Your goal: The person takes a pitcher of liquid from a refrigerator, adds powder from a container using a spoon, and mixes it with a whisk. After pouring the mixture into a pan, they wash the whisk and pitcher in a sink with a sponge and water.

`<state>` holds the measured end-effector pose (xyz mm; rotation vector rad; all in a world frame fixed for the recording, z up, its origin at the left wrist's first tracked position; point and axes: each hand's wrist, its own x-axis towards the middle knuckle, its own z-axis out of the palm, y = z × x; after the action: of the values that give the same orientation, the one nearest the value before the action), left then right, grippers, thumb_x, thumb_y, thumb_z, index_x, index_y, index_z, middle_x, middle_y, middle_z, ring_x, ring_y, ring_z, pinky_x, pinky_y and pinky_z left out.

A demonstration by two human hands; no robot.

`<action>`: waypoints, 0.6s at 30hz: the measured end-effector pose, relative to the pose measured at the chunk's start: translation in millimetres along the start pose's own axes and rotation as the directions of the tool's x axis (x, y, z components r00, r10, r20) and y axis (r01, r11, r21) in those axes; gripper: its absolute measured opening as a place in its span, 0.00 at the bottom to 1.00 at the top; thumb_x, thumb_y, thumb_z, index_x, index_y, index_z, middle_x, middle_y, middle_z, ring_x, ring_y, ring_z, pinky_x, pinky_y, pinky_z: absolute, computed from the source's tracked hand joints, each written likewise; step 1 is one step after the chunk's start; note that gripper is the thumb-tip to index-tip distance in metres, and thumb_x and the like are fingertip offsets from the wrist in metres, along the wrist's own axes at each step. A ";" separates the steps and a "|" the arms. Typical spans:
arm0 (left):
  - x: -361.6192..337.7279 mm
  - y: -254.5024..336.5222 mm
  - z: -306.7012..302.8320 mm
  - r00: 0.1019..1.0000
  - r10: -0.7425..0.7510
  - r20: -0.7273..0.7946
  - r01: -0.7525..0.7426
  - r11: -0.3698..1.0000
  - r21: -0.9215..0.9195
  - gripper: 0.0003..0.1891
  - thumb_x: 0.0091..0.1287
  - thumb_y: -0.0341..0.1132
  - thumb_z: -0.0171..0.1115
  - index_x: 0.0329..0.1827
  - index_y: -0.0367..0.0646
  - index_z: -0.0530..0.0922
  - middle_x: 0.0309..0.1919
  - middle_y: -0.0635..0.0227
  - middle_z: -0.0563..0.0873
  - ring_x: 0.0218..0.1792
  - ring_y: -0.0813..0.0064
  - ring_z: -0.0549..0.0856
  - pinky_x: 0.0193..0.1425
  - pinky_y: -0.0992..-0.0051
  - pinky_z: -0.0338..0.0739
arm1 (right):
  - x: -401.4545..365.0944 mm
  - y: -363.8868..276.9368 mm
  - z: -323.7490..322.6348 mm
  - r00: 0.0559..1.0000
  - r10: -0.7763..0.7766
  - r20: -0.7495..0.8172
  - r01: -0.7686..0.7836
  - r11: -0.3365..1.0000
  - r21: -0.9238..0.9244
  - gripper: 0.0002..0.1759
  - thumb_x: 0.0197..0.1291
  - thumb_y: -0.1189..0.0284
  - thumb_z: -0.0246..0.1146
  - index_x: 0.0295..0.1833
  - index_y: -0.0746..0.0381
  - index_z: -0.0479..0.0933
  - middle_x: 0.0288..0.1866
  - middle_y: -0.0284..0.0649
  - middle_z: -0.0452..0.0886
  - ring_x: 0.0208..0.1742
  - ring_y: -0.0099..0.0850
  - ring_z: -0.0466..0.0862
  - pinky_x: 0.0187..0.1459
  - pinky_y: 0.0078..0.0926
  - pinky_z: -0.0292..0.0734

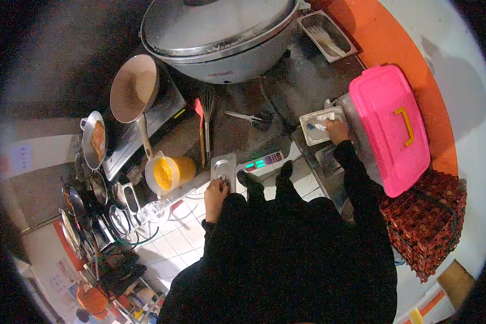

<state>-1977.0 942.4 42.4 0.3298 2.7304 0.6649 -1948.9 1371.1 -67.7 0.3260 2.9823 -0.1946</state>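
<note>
My left hand [216, 197] is closed at the near end of a narrow rectangular steel lid [224, 163], its fingertips gripping near the lid's small handle. On the right, my right hand [337, 131] reaches over a small steel food pan [311, 139], fingers pinched together. Something white lies in the pan beside those fingers, with a small bluish patch near it; whether the fingers hold any of it is not clear. Between my hands sits a digital scale [263, 162] with a lit green display.
A yellow pitcher [184, 168] of orange-yellow liquid stands at left, near a frying pan [135, 89] on a stove. A whisk [208, 119], red spatula [199, 110] and scissors [243, 115] lie on the counter. Behind is a big rice cooker [221, 67]; right, a pink box [383, 124] and egg trays [426, 216].
</note>
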 end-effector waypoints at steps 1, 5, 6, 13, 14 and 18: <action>0.0 1.5 -0.6 1.000 0.011 -0.002 -0.011 1.000 0.007 0.08 0.51 0.34 0.51 0.23 0.36 0.68 0.21 0.54 0.73 0.23 0.56 0.73 0.26 0.66 0.67 | -2.1 -1.5 -1.9 1.000 -0.001 0.000 0.001 1.000 -0.001 0.08 0.37 0.70 0.59 0.26 0.60 0.70 0.25 0.43 0.72 0.31 0.39 0.73 0.32 0.35 0.68; -2.2 2.6 -0.7 0.999 -0.015 0.031 0.015 1.000 0.000 0.08 0.52 0.34 0.51 0.24 0.36 0.68 0.21 0.55 0.73 0.23 0.56 0.73 0.26 0.66 0.67 | -10.8 -5.1 -0.6 0.974 -0.013 -0.227 0.041 0.993 0.115 0.05 0.40 0.74 0.56 0.27 0.60 0.70 0.27 0.42 0.73 0.31 0.40 0.73 0.32 0.33 0.68; -2.8 5.9 -1.5 0.999 -0.019 0.032 0.020 1.000 0.000 0.08 0.52 0.34 0.51 0.24 0.36 0.68 0.21 0.55 0.73 0.23 0.56 0.73 0.26 0.66 0.67 | -13.6 -7.0 -1.3 0.969 -0.034 -0.245 0.053 0.996 0.071 0.05 0.40 0.75 0.56 0.28 0.60 0.71 0.28 0.42 0.73 0.31 0.40 0.73 0.32 0.33 0.68; -1.3 1.4 6.7 1.000 0.027 0.009 -0.027 0.999 0.034 0.09 0.51 0.36 0.52 0.27 0.38 0.69 0.22 0.56 0.74 0.25 0.57 0.75 0.27 0.66 0.68 | -27.9 -9.4 -2.1 0.995 -0.064 -0.080 0.071 0.994 0.088 0.09 0.43 0.76 0.48 0.30 0.63 0.72 0.29 0.44 0.72 0.36 0.38 0.73 0.35 0.30 0.71; 1.7 2.6 7.6 1.000 0.028 0.001 -0.028 0.999 0.029 0.09 0.51 0.36 0.52 0.27 0.38 0.69 0.22 0.56 0.74 0.24 0.57 0.75 0.26 0.66 0.68 | -29.1 -7.7 -4.2 0.989 -0.094 -0.111 0.106 0.989 0.106 0.09 0.43 0.76 0.48 0.30 0.63 0.73 0.29 0.44 0.72 0.36 0.39 0.73 0.35 0.30 0.70; 1.3 4.2 10.1 0.999 0.040 -0.023 -0.039 0.998 0.043 0.09 0.50 0.36 0.52 0.27 0.39 0.69 0.22 0.57 0.74 0.23 0.57 0.75 0.25 0.65 0.69 | -28.7 -5.4 -1.6 0.925 -0.210 -0.317 0.266 0.953 0.145 0.05 0.40 0.77 0.51 0.25 0.63 0.72 0.25 0.44 0.71 0.31 0.38 0.73 0.32 0.31 0.69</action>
<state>-1974.1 950.6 35.6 0.3890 2.7706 0.6259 -1922.5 1360.2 -61.2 0.0041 3.3076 -0.4943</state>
